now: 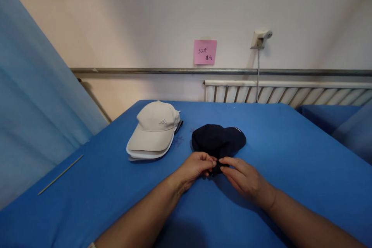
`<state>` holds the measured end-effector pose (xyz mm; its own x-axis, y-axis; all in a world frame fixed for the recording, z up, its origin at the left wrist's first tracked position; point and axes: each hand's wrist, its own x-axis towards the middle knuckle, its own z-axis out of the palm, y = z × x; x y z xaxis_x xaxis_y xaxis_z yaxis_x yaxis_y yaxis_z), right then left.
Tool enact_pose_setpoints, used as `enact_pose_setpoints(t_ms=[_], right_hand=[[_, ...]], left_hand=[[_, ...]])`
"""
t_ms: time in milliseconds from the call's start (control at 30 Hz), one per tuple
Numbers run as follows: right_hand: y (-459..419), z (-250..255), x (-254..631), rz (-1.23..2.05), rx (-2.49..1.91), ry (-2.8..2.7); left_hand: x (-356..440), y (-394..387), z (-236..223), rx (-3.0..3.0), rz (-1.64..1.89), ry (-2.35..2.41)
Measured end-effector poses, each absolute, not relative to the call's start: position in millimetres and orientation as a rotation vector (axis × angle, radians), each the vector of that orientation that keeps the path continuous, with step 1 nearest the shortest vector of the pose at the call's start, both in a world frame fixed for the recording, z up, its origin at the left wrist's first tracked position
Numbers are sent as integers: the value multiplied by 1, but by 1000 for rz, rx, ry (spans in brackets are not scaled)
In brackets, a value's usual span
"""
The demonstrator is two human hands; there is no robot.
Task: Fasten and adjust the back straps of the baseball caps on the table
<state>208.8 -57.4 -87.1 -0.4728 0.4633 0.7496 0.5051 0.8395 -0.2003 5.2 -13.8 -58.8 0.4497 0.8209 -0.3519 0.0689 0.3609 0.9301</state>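
Two hands at work on a dark cap, seen from the wearer's head. The dark cap (210, 138) lies on the blue-covered table (290, 151), in the middle stretch between the left and right edges; its brim points toward the right edge and bears a small white mark on the rim. At the cap's near end, the left hand (195, 167) has a narrow grip, thumb and forefinger pinching the dark material. The right hand (247, 180) meets it from the other side, its grip likewise narrow, fingertips closed on the same part; the exact piece held is too small to make out. Toward the table's far left corner sits a stack of caps: a beige cap (155, 124) on top, its brim directed toward the near left, with a white brim (162, 153) showing beneath. A thin stick (60, 175) lies along the left edge. Beyond the far edge, a pink note (205, 52) is on the wall (130, 27).
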Motion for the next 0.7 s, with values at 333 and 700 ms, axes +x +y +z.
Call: enact_pose_setpoints(t_ms=[333, 700], right_hand=[[-57, -91, 209, -50, -806, -2037], [-49, -91, 211, 19, -890, -1896]], left_hand=[[11, -15, -64, 1206, 777, 1009], [10, -31, -47, 2025, 856, 1011]])
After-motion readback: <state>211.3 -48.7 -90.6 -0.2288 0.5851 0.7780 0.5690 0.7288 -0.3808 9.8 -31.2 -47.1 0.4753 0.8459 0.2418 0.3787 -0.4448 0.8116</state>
